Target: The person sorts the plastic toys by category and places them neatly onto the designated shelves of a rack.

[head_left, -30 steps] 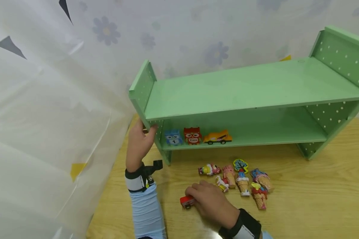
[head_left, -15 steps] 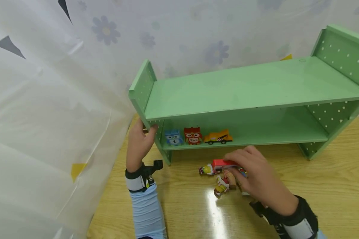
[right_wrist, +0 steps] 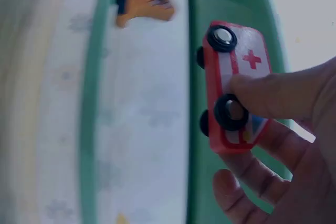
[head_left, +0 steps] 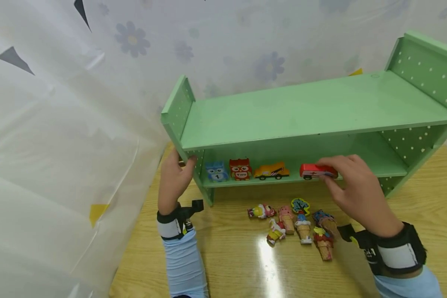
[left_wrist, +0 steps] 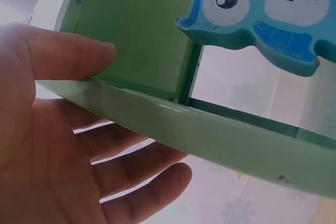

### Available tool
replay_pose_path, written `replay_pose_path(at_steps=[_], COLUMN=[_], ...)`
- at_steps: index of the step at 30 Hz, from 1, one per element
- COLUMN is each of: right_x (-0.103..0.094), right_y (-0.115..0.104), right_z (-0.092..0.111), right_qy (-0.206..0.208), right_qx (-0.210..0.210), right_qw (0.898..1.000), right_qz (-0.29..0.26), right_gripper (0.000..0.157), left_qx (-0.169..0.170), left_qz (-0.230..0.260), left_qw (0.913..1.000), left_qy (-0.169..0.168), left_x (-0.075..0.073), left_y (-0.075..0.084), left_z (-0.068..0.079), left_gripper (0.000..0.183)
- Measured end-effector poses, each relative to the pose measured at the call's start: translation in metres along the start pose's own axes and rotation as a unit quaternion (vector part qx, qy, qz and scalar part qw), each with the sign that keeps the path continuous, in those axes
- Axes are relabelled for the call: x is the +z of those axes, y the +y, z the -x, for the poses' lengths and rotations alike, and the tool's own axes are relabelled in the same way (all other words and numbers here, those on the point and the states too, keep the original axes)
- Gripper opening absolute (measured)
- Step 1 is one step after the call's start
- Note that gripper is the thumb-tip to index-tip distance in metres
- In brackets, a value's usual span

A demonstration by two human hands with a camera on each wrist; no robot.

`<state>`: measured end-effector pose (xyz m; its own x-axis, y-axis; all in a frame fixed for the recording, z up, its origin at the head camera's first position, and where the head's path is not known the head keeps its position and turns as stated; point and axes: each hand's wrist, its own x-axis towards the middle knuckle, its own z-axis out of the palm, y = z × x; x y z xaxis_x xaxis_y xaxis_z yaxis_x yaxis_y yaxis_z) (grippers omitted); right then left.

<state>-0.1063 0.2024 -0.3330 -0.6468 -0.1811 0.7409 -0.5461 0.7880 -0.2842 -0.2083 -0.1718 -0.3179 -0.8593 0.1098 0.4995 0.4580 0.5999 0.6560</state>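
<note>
A red toy ambulance (head_left: 316, 171) with a red cross is pinched between the thumb and fingers of my right hand (head_left: 357, 192), at the front of the green shelf's lower board. In the right wrist view the ambulance (right_wrist: 236, 85) shows its black wheels, the thumb across its side. My left hand (head_left: 176, 180) holds the left side panel of the shelf (head_left: 301, 111), thumb inside and fingers outside, as the left wrist view shows. On the lower board stand a blue owl block (head_left: 216, 171), a red owl block (head_left: 240, 169) and a yellow tow truck (head_left: 272, 170).
Several toy figures lie on the wooden table (head_left: 231, 265) before the shelf: a pink-topped ice cream cone (head_left: 286, 219), other cones, a small figure (head_left: 261, 211) and a tree piece (head_left: 300, 206). A flowered sheet (head_left: 223, 45) hangs behind.
My right hand has lifted the red ambulance from the table and carried it right and up to the lower shelf, right of the tow truck. The left hand has stayed on the side panel.
</note>
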Motion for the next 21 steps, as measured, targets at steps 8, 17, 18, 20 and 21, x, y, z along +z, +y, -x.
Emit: replay_pose_path(at_steps=[8, 17, 18, 20, 21], right_x=[0.023, 0.034, 0.035, 0.037, 0.038], right_y=[0.023, 0.031, 0.032, 0.032, 0.033], right_z=[0.001, 0.0, 0.0, 0.001, 0.001], right_qy=[-0.019, -0.032, -0.034, -0.041, -0.044], right_qx=[0.051, 0.054, 0.053, 0.055, 0.057], right_qw=[0.999, 0.998, 0.998, 0.998, 0.997], right_qz=[-0.005, -0.008, -0.009, -0.011, -0.011], right_gripper=[0.038, 0.039, 0.039, 0.04, 0.039], left_qx=[0.001, 0.005, 0.005, 0.003, 0.002], left_qz=[0.002, 0.005, 0.006, 0.008, 0.008], left_qw=[1.0, 1.0, 0.9999, 0.9999, 0.9999], left_qy=[-0.001, -0.006, -0.006, -0.007, -0.007], left_x=[0.0, 0.0, 0.0, -0.001, -0.001], left_y=[0.001, 0.0, -0.001, -0.002, -0.002], left_z=[0.0, -0.002, -0.001, -0.001, -0.001], left_gripper=[0.031, 0.034, 0.034, 0.034, 0.034])
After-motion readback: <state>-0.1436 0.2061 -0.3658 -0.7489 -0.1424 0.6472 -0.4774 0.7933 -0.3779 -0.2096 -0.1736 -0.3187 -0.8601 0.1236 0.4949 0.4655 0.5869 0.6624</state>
